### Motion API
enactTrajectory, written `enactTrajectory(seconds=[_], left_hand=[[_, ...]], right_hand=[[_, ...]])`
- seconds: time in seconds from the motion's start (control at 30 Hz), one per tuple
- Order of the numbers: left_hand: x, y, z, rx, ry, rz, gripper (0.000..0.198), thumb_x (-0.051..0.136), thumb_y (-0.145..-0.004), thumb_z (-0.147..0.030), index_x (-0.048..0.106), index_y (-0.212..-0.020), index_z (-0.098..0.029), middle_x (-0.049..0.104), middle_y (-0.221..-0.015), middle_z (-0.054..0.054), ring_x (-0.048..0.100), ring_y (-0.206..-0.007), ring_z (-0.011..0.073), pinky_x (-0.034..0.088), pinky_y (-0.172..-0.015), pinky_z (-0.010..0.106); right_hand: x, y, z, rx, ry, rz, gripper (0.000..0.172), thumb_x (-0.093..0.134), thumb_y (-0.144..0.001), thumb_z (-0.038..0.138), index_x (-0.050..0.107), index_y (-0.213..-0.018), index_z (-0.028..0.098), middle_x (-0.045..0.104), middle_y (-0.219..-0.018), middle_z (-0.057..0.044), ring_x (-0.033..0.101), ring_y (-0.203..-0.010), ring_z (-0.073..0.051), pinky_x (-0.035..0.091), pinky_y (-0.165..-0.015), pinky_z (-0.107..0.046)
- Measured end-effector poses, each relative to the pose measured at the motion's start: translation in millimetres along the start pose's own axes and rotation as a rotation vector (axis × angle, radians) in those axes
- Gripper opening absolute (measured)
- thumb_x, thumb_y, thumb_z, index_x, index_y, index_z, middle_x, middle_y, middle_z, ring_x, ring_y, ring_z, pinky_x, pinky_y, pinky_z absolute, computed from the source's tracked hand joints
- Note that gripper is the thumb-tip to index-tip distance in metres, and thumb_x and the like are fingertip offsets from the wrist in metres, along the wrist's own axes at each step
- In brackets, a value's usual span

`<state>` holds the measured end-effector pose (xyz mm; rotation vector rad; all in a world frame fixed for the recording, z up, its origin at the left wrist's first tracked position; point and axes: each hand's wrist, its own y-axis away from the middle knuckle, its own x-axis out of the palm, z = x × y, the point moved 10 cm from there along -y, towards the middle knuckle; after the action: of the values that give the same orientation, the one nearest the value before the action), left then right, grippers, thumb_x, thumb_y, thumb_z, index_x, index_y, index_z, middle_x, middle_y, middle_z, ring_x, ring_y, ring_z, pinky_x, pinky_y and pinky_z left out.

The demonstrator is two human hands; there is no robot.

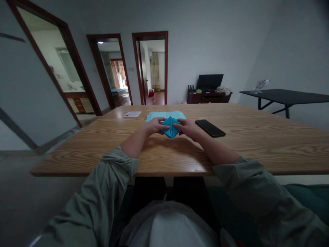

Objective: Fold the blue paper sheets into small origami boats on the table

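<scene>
A partly folded piece of blue paper (170, 127) lies on the wooden table (246, 140) in front of me, its point toward me. My left hand (155, 125) pinches its left side, fingers pressed on the paper. My right hand (188, 128) grips its right side the same way. Both forearms rest on the tabletop, sleeves pushed up. Just behind the folded piece lies a stack of light blue paper sheets (165, 115).
A black phone (210, 128) lies flat right of my right hand. A small white card (132, 114) sits at the far left of the table. A dark side table (285, 96) stands at right, a TV cabinet (208, 96) by the far wall.
</scene>
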<state>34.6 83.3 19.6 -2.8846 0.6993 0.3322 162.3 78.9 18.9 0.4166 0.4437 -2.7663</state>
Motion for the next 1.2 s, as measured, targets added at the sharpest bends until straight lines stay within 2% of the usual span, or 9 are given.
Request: enactTrajectory(seconds=[0.1, 0.2, 0.33, 0.47, 0.53, 0.67, 0.73, 0.93, 1.2], left_hand=[[3.1, 0.3, -0.6, 0.005, -0.046, 0.025, 0.054, 0.08, -0.064, -0.037, 0.062, -0.108, -0.013, 0.067, -0.093, 0.01, 0.063, -0.074, 0.0173, 0.05, -0.058, 0.027], [3.7, -0.1, 1.3, -0.002, -0.078, 0.033, 0.047, 0.078, -0.064, -0.039, 0.064, -0.1, -0.012, 0.067, -0.09, 0.009, 0.063, -0.072, 0.0163, 0.05, -0.057, 0.027], [-1.0, -4.2, 4.0, 0.011, -0.071, -0.01, 0.047, 0.079, -0.065, -0.039, 0.062, -0.1, -0.012, 0.067, -0.088, 0.009, 0.063, -0.071, 0.0164, 0.051, -0.057, 0.027], [-9.5, -6.9, 3.8, 0.04, -0.012, -0.099, 0.05, 0.08, -0.064, -0.036, 0.059, -0.104, -0.013, 0.066, -0.088, 0.008, 0.064, -0.072, 0.0167, 0.052, -0.058, 0.028], [-6.1, -5.7, 4.5, 0.025, 0.016, -0.071, 0.052, 0.081, -0.063, -0.034, 0.059, -0.106, -0.013, 0.067, -0.09, 0.009, 0.065, -0.074, 0.0172, 0.054, -0.061, 0.029], [10.5, -0.1, 9.8, -0.06, 0.007, 0.077, 0.055, 0.083, -0.062, -0.029, 0.059, -0.108, -0.012, 0.068, -0.088, 0.009, 0.066, -0.07, 0.0165, 0.055, -0.066, 0.032], [12.0, 1.2, 10.2, -0.069, 0.002, 0.088, 0.053, 0.083, -0.061, -0.028, 0.06, -0.107, -0.012, 0.069, -0.088, 0.009, 0.066, -0.069, 0.016, 0.055, -0.066, 0.032], [7.8, -1.4, 12.0, -0.067, -0.026, 0.05, 0.045, 0.082, -0.062, -0.03, 0.063, -0.1, -0.011, 0.069, -0.084, 0.008, 0.065, -0.067, 0.015, 0.054, -0.065, 0.031], [3.6, -3.9, 16.6, -0.097, -0.101, -0.001, 0.042, 0.067, -0.076, -0.051, 0.061, -0.086, -0.011, 0.066, -0.069, 0.007, 0.063, -0.057, 0.0149, 0.053, -0.059, 0.029]], right_hand=[[0.8, -0.6, 0.4, -0.006, 0.081, 0.005, 0.032, 0.059, -0.085, 0.044, 0.066, -0.091, 0.013, 0.065, -0.077, -0.006, 0.057, -0.063, -0.013, 0.046, -0.049, -0.021], [1.4, 0.1, 1.4, -0.016, 0.15, 0.004, 0.032, 0.061, -0.083, 0.046, 0.065, -0.084, 0.014, 0.064, -0.069, -0.004, 0.055, -0.058, -0.011, 0.044, -0.047, -0.02], [6.8, 1.3, -0.4, -0.011, 0.133, 0.038, 0.03, 0.067, -0.079, 0.042, 0.063, -0.089, 0.015, 0.065, -0.07, -0.004, 0.057, -0.056, -0.012, 0.045, -0.046, -0.021], [12.6, 3.3, -3.3, 0.035, 0.042, 0.085, 0.038, 0.073, -0.074, 0.036, 0.06, -0.103, 0.014, 0.068, -0.076, -0.006, 0.061, -0.06, -0.013, 0.049, -0.05, -0.023], [11.6, 3.2, -2.6, 0.036, 0.002, 0.079, 0.039, 0.075, -0.073, 0.033, 0.06, -0.102, 0.013, 0.068, -0.076, -0.006, 0.061, -0.061, -0.013, 0.05, -0.052, -0.023], [5.7, 0.2, -5.0, 0.027, -0.017, 0.037, 0.035, 0.075, -0.072, 0.031, 0.061, -0.099, 0.013, 0.067, -0.074, -0.005, 0.06, -0.059, -0.012, 0.05, -0.052, -0.023], [5.4, -1.3, -7.7, 0.028, -0.007, 0.038, 0.033, 0.075, -0.073, 0.031, 0.062, -0.097, 0.013, 0.067, -0.073, -0.005, 0.06, -0.059, -0.012, 0.05, -0.051, -0.022], [7.9, -2.0, -9.1, 0.016, 0.044, 0.064, 0.032, 0.071, -0.076, 0.039, 0.063, -0.093, 0.013, 0.067, -0.074, -0.005, 0.058, -0.057, -0.011, 0.046, -0.049, -0.02], [8.5, -4.4, -16.0, 0.029, 0.051, 0.065, 0.045, 0.047, -0.089, 0.056, 0.056, -0.074, 0.015, 0.056, -0.056, -0.001, 0.051, -0.048, -0.009, 0.041, -0.045, -0.019]])
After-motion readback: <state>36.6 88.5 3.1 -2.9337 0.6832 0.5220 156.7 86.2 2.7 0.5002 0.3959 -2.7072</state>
